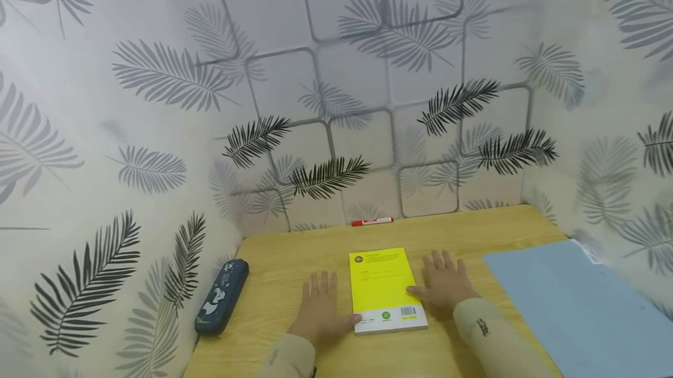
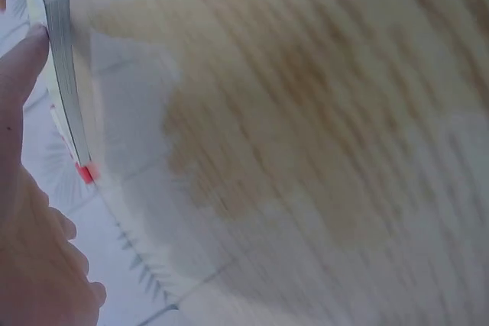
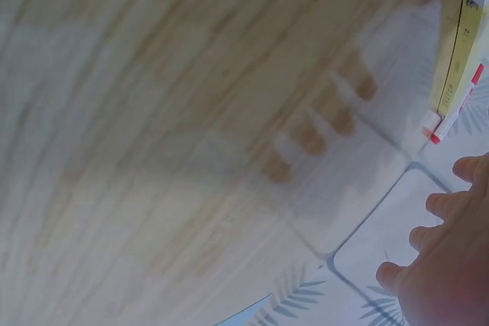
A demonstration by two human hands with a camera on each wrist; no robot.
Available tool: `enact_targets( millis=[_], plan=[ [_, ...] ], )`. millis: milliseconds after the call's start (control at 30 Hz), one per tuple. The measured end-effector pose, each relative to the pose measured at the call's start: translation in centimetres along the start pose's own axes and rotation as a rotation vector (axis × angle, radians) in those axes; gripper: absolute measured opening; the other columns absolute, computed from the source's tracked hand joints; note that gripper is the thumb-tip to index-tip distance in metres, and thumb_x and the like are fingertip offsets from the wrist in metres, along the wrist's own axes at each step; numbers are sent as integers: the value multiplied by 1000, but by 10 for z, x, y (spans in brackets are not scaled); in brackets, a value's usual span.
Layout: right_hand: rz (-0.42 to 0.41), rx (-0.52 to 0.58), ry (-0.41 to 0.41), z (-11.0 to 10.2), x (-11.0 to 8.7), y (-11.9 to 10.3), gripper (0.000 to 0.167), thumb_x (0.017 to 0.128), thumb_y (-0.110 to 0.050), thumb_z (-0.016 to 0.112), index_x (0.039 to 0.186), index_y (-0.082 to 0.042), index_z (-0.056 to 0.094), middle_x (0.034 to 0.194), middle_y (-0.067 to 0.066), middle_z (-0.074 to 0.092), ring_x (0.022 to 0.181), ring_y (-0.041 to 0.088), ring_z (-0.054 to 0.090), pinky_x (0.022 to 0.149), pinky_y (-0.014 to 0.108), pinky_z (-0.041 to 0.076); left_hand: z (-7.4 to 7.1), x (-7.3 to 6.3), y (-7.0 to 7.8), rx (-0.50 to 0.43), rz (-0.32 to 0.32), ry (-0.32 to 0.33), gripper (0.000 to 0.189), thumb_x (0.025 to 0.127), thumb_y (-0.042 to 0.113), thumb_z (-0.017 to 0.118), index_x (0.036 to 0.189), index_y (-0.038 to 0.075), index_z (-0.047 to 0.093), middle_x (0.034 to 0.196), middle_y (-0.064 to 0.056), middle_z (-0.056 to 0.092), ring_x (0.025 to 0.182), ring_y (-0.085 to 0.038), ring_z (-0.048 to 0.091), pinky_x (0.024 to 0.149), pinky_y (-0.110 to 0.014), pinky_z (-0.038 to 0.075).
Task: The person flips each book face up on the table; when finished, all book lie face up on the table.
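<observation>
A yellow book [image 1: 386,284] with a white strip and barcode along its near edge lies flat on the wooden table, between the two hands. On its left, the left hand [image 1: 319,309] has its fingers spread and straight, with the thumb tip right at the book's lower left edge. The left wrist view shows that thumb [image 2: 23,66] against the book's page edges [image 2: 67,74]. To the right, the right hand [image 1: 444,281] is likewise spread, its thumb tip at the book's right edge. Straight fingers of the right hand [image 3: 451,242] show in the right wrist view.
A red and white marker [image 1: 372,222] lies at the table's back edge. At the left edge sits a dark blue pencil case [image 1: 222,297] with a panda print. A light blue sheet [image 1: 583,308] covers the right side. Leaf-patterned walls [image 1: 357,103] enclose the table [image 1: 294,249].
</observation>
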State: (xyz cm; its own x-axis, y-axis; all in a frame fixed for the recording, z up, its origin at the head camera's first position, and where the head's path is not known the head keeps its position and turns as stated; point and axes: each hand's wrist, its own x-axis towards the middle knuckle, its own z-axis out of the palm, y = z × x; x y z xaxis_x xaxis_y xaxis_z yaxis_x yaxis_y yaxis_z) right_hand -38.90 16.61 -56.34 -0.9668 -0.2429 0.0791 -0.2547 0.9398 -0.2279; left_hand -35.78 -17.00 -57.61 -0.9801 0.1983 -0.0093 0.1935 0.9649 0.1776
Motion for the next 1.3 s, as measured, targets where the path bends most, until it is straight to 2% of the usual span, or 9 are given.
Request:
enact_targets(
  millis=[133, 400, 533, 633, 733, 867, 1033, 1200, 1300],
  plan=[
    [-1, -4, -7, 0, 3, -9, 105, 89, -74, 59, 158, 1, 33, 164, 29, 19, 150, 54, 11, 115, 75, 3, -3, -3, 5, 53, 25, -22, 124, 78, 93, 47, 166, 13, 12, 170, -16, 7, 154, -43, -1, 122, -60, 0],
    [-9, -64, -9, 5, 17, -16, 103, 91, -74, 55, 159, -1, 32, 166, 28, 16, 150, 52, 10, 115, 75, 6, -13, -7, 13, 69, 54, -68, 123, 76, 91, 53, 165, 12, 22, 169, -17, 13, 154, -43, 6, 123, -59, 4],
    [2, -77, -9, 8, 25, -18, 103, 91, -75, 56, 159, -2, 32, 165, 27, 19, 151, 52, 10, 114, 76, 6, -15, -11, 16, 22, 79, -92, 105, 81, 83, 58, 156, 11, 45, 163, -18, 32, 151, -44, 24, 122, -58, 18],
    [1, -76, -11, 11, 30, -19, 102, 91, -74, 57, 159, -2, 33, 164, 26, 23, 150, 53, 12, 114, 76, 8, -15, -14, 20, -13, 130, -86, 82, 87, 70, 66, 142, 10, 61, 151, -14, 51, 141, -38, 44, 117, -53, 33],
    [-8, -72, -7, 11, 35, -21, 99, 92, -71, 58, 159, -2, 34, 163, 27, 27, 149, 54, 14, 114, 77, 9, -17, -19, 28, -16, 190, -70, 56, 90, 54, 73, 128, 12, 71, 120, -3, 71, 112, -22, 64, 100, -42, 50],
    [-15, -65, 12, 9, 39, -24, 94, 93, -66, 61, 157, -1, 38, 160, 28, 31, 148, 55, 17, 113, 77, 11, -25, -24, 43, 5, 188, -99, 28, 92, 39, 75, 109, 18, 79, 85, 10, 68, 74, -8, 54, 76, -29, 51],
    [-21, -65, 39, 6, 48, -26, 89, 94, -63, 62, 154, 0, 41, 159, 28, 34, 147, 55, 20, 113, 77, 13, -31, -26, 56, 67, 160, -102, 13, 94, 30, 75, 99, 21, 82, 87, 11, 72, 73, -5, 56, 75, -27, 53],
    [-21, -91, 1, 10, 59, -27, 89, 96, -64, 59, 154, 1, 41, 160, 26, 34, 148, 54, 18, 114, 76, 12, -32, -29, 61, 116, 166, -86, 8, 94, 25, 76, 96, 21, 83, 90, 10, 74, 80, -8, 63, 77, -26, 54],
    [-28, -83, -23, 13, 63, -28, 86, 97, -62, 59, 154, 1, 41, 160, 25, 34, 148, 54, 17, 113, 76, 12, -31, -32, 63, 149, 174, -97, 9, 94, 20, 73, 92, 20, 82, 83, 10, 71, 73, -8, 59, 71, -25, 52]
  ],
)
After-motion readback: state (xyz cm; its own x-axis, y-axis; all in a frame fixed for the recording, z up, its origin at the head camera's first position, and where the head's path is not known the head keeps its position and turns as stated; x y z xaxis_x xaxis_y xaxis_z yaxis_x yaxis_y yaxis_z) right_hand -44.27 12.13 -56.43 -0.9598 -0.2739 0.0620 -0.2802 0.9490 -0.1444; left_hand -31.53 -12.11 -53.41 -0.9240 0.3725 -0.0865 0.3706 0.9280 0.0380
